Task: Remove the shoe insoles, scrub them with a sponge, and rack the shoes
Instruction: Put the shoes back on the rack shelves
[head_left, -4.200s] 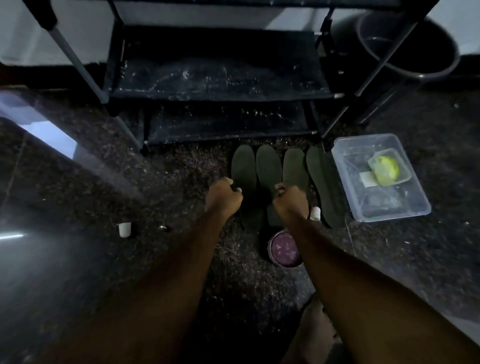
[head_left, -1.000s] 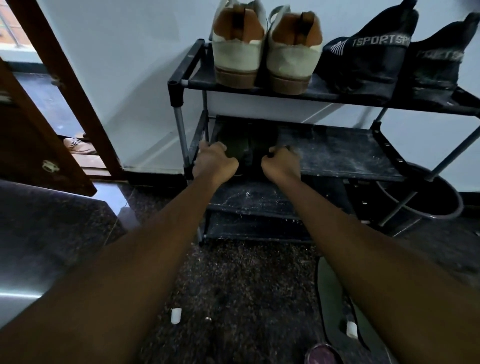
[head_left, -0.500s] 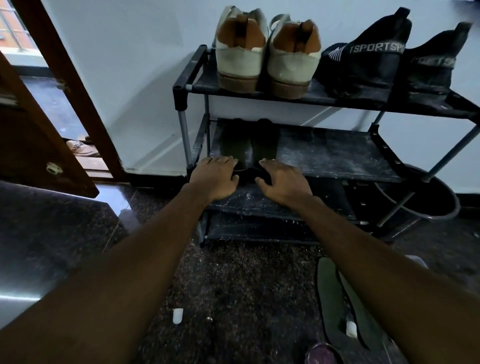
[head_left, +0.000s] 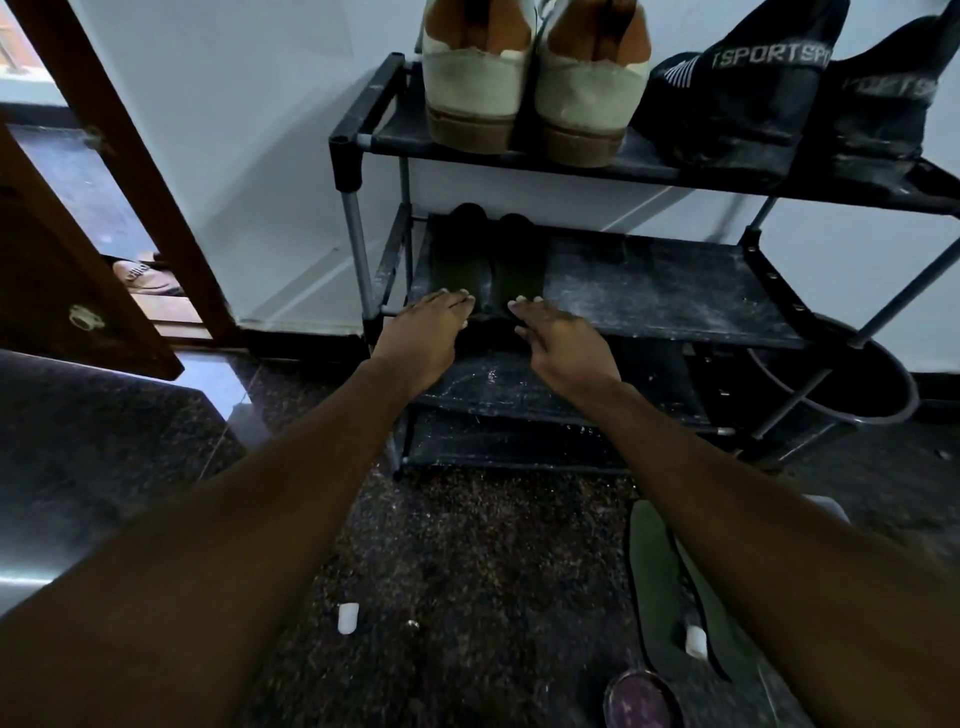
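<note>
- Left hand (head_left: 423, 340) and right hand (head_left: 563, 345) are lying flat, fingers straight — gripping nothing.
- Both are reaching the near ends of two dark insoles (head_left: 462, 265), which are lying side by side on the middle shelf (head_left: 675, 291).
- Cream shoes (head_left: 530, 88) are sitting on the top shelf (head_left: 670, 166).

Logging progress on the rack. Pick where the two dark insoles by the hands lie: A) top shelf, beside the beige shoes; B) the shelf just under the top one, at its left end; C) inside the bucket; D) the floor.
B: the insoles lie side by side on the shelf under the beige shoes, at its left end, with the left hand and right hand open at their near ends.
</note>
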